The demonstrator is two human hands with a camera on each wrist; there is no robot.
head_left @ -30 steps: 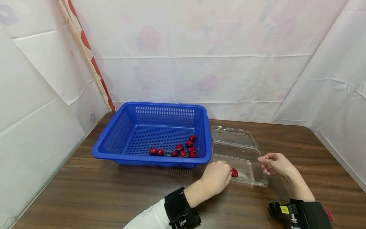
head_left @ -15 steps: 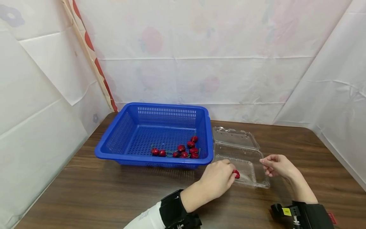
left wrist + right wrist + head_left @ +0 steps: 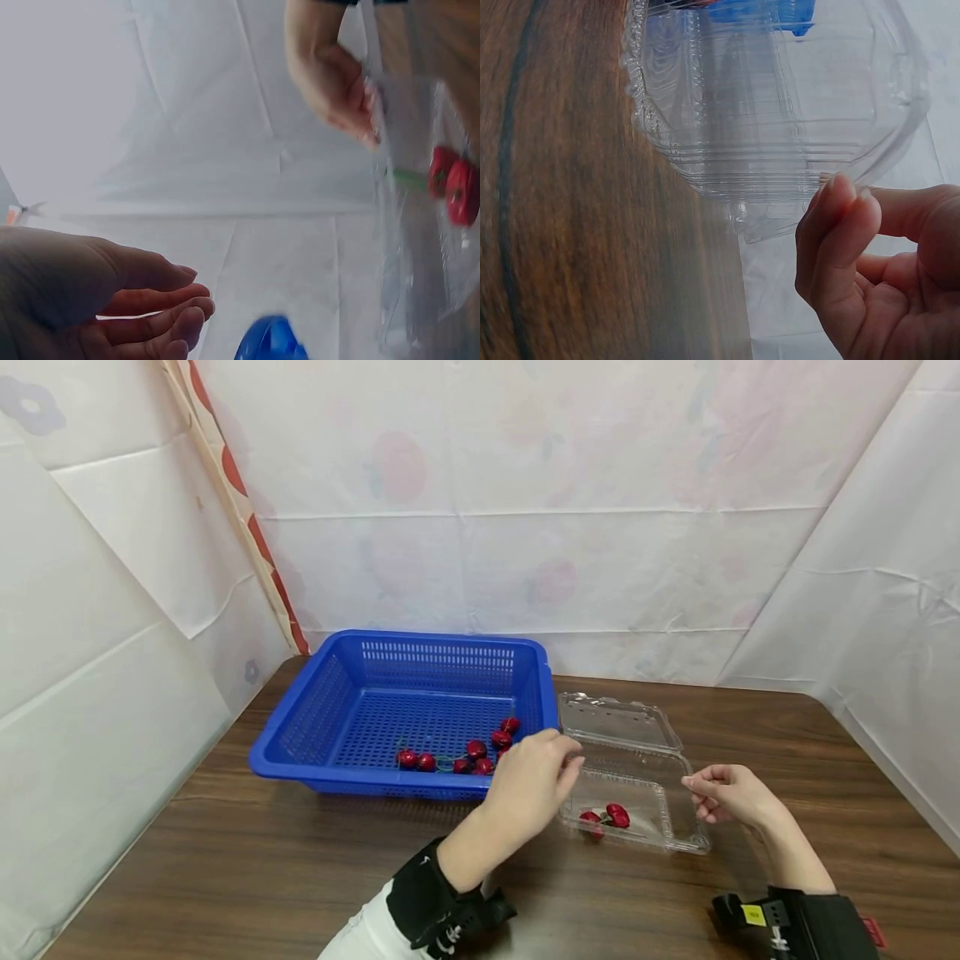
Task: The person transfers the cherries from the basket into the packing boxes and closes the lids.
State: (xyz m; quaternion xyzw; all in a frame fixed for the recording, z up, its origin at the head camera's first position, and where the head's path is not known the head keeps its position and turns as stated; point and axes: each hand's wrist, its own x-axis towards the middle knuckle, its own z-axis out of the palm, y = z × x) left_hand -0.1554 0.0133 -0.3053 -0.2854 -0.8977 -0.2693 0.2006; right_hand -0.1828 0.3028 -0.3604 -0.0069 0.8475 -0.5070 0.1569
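Observation:
My left hand (image 3: 528,781) is over the front right corner of the blue basket (image 3: 300,771), fingers loosely bent with nothing between them; the left wrist view shows the gap between thumb and fingers (image 3: 154,326). Dark red cherries (image 3: 477,749) with green stems lie along the basket's front and right side, some hidden behind that hand. To the right stands a clear plastic clamshell box (image 3: 630,793), lid folded back. A few cherries (image 3: 617,815) sit near its front left corner. My right hand (image 3: 731,795) pinches the box's right rim between thumb and fingertips (image 3: 840,187).
The basket and box stand side by side on a dark wood-grain table (image 3: 247,868). The box's open lid (image 3: 618,720) lies toward the back. White patterned sheets (image 3: 487,568) hang behind and on both sides. Both wrists wear black camera straps (image 3: 817,922).
My left hand has let go of cherries inside the box and moved left and up to the basket's corner. The right hand keeps its pinch on the box rim.

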